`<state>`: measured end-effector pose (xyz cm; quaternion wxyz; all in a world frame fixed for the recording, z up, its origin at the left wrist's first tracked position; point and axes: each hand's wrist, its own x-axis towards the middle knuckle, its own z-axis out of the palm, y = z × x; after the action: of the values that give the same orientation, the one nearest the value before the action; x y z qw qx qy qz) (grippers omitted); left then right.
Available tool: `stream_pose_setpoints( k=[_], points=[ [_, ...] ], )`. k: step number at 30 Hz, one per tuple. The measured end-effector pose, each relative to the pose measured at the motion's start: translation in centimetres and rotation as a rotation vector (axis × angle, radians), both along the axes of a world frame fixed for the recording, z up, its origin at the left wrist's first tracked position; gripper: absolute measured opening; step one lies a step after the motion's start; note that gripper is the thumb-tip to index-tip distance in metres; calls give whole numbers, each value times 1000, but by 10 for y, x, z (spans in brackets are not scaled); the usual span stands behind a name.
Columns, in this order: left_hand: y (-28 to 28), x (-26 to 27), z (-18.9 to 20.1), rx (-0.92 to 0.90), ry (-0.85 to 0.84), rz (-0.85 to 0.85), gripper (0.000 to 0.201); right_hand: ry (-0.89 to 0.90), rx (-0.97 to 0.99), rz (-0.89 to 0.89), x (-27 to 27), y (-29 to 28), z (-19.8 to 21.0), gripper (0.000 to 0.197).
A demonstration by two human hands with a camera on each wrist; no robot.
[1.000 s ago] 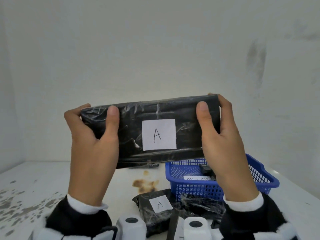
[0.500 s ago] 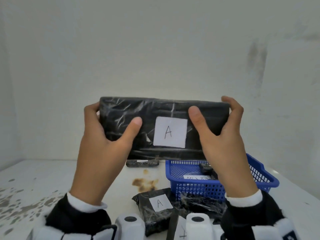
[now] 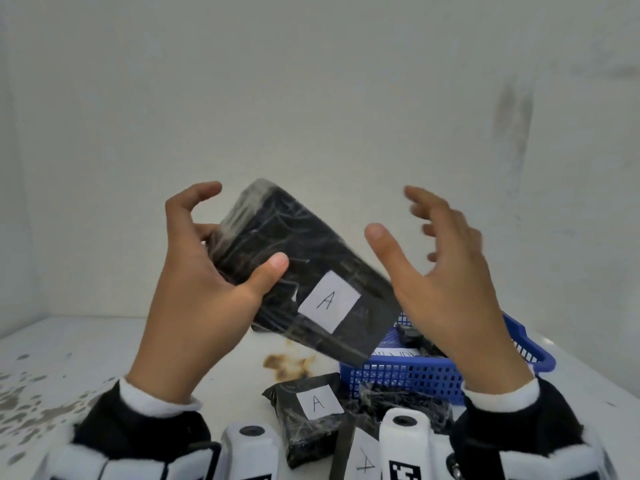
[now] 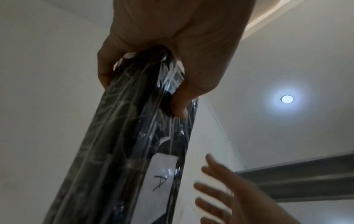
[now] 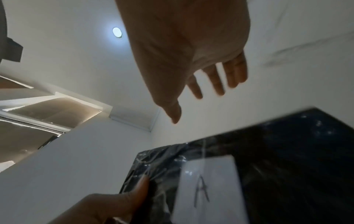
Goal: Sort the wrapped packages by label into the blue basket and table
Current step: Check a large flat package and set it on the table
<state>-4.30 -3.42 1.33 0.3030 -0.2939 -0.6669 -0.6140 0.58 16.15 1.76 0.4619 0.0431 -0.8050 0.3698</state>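
Note:
A long black package wrapped in clear film, with a white label marked A, hangs tilted in the air, its lower end over the blue basket. My left hand grips its upper end between thumb and fingers; the left wrist view shows the same package clamped in that hand. My right hand floats just right of the package with fingers spread, touching nothing; in the right wrist view the hand is bare and the package lies below it.
On the white, stained table lie a smaller black package labelled A, another wrapped black package in front of the basket, and a labelled one at the bottom edge. The basket holds dark items and a paper slip.
My right hand has let go of the package and pulled away to the right, fingers spreading. The package, held level before, now tilts with its right end dropped toward the basket.

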Motion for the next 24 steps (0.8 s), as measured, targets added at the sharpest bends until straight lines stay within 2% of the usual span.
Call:
stream_pose_setpoints(
  k=[2,6,10,14,16,17,19,22,24],
  points=[
    [0,-3,-3,-83,17,-1,77,4,69,130,1,-5,-1,59],
    [1,-2,-3,-196,78,-45,86,-107,167,347,2,-12,-2,69],
    [0,-2,-2,-275,163,-94,94,-176,153,405,3,-11,0,74],
    [1,-3,-3,-290,243,-72,94,-161,94,451,9,-14,4,37],
    [3,-3,-4,-238,275,-18,93,-137,-9,513,9,-12,5,38],
    [5,-2,-5,-216,267,14,93,-131,-53,535,8,-10,4,40],
    [9,2,-5,-174,140,52,93,-123,-105,554,4,-6,2,45],
    [10,5,-5,-176,15,51,68,-80,-86,517,0,-8,-1,47],
    [4,6,-3,-188,-19,12,61,-50,-69,497,-1,-11,-1,45]
  ],
)
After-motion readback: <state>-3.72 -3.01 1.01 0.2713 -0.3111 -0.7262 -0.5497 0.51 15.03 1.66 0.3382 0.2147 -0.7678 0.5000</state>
